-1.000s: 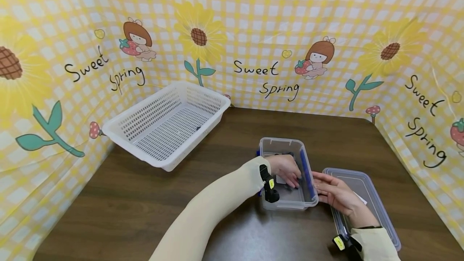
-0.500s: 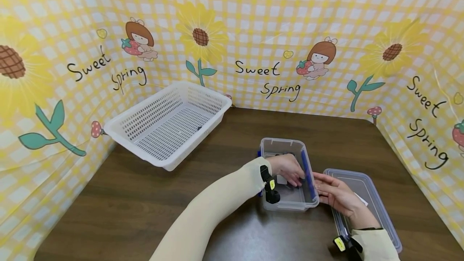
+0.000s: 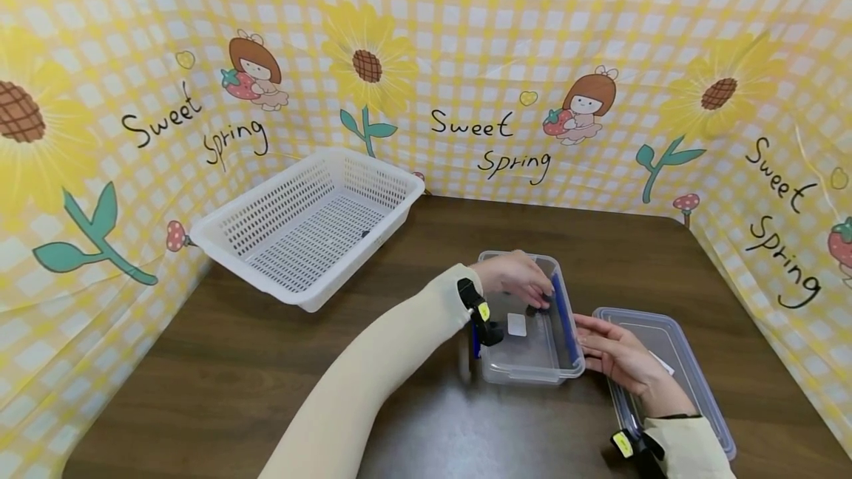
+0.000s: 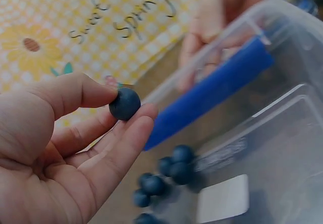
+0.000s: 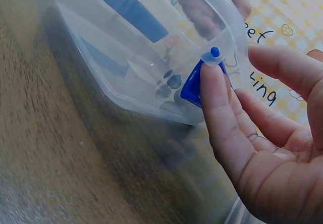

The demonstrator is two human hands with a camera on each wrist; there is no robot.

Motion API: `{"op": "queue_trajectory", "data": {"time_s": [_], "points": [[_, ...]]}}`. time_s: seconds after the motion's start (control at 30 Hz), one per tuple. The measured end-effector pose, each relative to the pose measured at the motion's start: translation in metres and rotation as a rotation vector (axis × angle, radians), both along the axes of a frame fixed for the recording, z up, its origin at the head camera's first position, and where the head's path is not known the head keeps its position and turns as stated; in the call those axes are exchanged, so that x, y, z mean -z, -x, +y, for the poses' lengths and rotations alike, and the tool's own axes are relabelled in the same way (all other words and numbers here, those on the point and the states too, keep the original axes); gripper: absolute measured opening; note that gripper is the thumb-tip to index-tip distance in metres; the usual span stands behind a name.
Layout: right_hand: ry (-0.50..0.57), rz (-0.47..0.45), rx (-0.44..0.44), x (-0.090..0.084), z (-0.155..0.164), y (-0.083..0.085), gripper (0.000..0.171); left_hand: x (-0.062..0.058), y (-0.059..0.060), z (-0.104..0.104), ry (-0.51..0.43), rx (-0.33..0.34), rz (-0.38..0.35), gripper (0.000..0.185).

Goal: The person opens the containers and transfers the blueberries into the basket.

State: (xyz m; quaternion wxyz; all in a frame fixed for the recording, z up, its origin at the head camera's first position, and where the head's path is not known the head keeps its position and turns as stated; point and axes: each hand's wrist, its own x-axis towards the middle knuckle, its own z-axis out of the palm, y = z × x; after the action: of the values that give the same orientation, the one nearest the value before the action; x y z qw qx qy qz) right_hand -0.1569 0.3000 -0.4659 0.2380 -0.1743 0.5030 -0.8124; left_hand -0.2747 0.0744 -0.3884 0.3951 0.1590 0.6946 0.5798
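Observation:
My left hand (image 3: 515,276) is over the far part of a clear plastic box (image 3: 522,361) with blue side latches. In the left wrist view, its thumb and fingers pinch one dark blueberry (image 4: 125,104) above the box. Several more blueberries (image 4: 181,171) lie on the box floor, beside a white label (image 4: 224,200). My right hand (image 3: 619,357) is at the box's right side, its fingers extended against the blue latch (image 5: 193,85). Its thumb stands apart from the rim.
A white slotted basket (image 3: 359,266) stands at the back left, with a small dark thing (image 3: 365,233) inside. The box's clear lid (image 3: 695,383) lies on the brown table (image 3: 266,383) under my right forearm. Checked cloth (image 3: 452,35) surrounds the table.
My left hand has moved from low inside the box up and toward its far end, uncovering the white label. The right hand keeps its place at the box's side.

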Motion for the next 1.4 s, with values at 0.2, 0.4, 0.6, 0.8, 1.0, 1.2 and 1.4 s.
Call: {"op": "queue_trajectory", "data": {"time_s": [0.2, 0.4, 0.6, 0.8, 1.0, 1.2, 1.4], "points": [[0.0, 0.005, 0.004, 0.001, 0.0, -0.001, 0.046, -0.026, 0.015, -0.025, -0.043, -0.027, 0.012, 0.021], [-0.007, 0.001, 0.013, 0.0, 0.001, -0.001, 0.045, -0.047, 0.04, -0.062, -0.071, -0.094, 0.039, 0.024], [-0.03, -0.01, 0.022, -0.001, 0.002, 0.0, 0.045, -0.062, 0.061, -0.109, -0.092, -0.207, 0.05, 0.027], [-0.032, -0.013, 0.027, -0.002, 0.002, 0.0, 0.046, -0.073, 0.077, -0.157, -0.103, -0.363, 0.044, 0.019], [-0.021, -0.009, 0.023, -0.001, 0.002, 0.001, 0.045, -0.076, 0.093, -0.215, -0.12, -0.478, 0.057, 0.025], [-0.03, -0.015, 0.031, 0.0, 0.001, 0.0, 0.044, -0.068, 0.099, -0.286, -0.226, -0.606, 0.007, 0.015], [-0.047, -0.022, 0.046, -0.001, 0.002, -0.001, 0.044, -0.06, 0.096, -0.337, -0.369, -0.801, -0.146, 0.015]]}}
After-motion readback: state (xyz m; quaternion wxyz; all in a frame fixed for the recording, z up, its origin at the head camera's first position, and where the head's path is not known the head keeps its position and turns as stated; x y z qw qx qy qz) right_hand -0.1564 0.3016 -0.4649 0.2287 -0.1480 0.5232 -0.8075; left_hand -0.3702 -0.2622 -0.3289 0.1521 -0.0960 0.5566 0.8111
